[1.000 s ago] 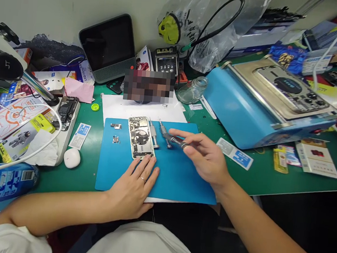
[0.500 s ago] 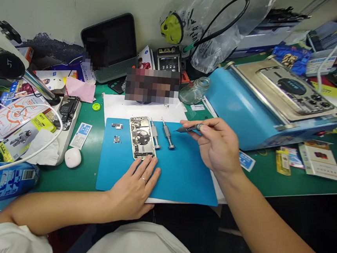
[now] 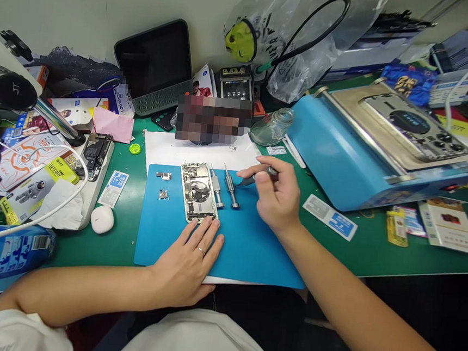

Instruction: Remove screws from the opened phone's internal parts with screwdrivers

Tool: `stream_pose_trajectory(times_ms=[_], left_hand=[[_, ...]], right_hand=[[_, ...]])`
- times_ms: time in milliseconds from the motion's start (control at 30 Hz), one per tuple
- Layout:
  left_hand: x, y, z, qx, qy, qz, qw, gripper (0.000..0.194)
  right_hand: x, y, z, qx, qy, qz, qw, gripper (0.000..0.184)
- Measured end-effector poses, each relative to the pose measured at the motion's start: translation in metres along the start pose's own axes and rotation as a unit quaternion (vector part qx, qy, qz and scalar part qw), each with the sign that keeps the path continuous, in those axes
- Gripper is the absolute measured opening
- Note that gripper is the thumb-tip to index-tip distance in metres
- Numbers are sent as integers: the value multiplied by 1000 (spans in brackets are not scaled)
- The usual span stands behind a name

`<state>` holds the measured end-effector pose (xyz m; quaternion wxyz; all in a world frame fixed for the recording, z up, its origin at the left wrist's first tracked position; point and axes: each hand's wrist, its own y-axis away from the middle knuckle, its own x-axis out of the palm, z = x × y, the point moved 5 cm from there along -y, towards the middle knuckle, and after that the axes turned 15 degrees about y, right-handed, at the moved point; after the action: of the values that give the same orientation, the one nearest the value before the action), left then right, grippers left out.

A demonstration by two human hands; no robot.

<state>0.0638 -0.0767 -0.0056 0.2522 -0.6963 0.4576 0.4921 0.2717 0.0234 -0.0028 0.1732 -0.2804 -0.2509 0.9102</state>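
Observation:
An opened smartphone [image 3: 198, 191] with its inner parts bare lies on a blue mat [image 3: 252, 253]. My left hand [image 3: 194, 254] rests flat on the mat, fingers stretched, fingertips at the phone's lower edge. In my right hand [image 3: 277, 198] is a slim dark screwdriver [image 3: 250, 180], held between thumb and fingers; part of its handle is hidden. Its tip is beside a grey screwdriver [image 3: 231, 189] lying on the mat. Another grey screwdriver [image 3: 217, 187] lies between that one and the phone. Left of the phone are two small phone parts, one above [image 3: 164, 176] and one below [image 3: 164, 194].
To the right sits a blue machine [image 3: 321, 156] with a phone back [image 3: 414, 126] on top. A glass jar [image 3: 273, 127] stands behind the mat. On the left are a white earbud case [image 3: 102, 219], another opened phone [image 3: 95, 155] and a white cable [image 3: 75, 189].
My right hand has moved left with the screwdriver, bringing it close to the screwdrivers on the mat. My left hand stays at the phone's lower edge.

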Motion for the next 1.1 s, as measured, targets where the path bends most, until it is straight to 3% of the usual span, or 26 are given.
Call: stream_pose_trajectory(times_ms=[200, 433, 600, 1100], left_hand=[[3, 0, 1, 0, -11, 1, 1000, 94], [3, -1, 3, 11, -25, -21, 999, 91], [1, -2, 2, 12, -37, -20, 999, 91], [1, -3, 0, 12, -43, -19, 999, 89]], right_hand=[[2, 10, 5, -96, 88, 33, 991, 49], [7, 14, 12, -76, 53, 23, 995, 54], [12, 16, 21, -111, 45, 51, 991, 58], [11, 14, 19, -101, 58, 79, 990, 59]])
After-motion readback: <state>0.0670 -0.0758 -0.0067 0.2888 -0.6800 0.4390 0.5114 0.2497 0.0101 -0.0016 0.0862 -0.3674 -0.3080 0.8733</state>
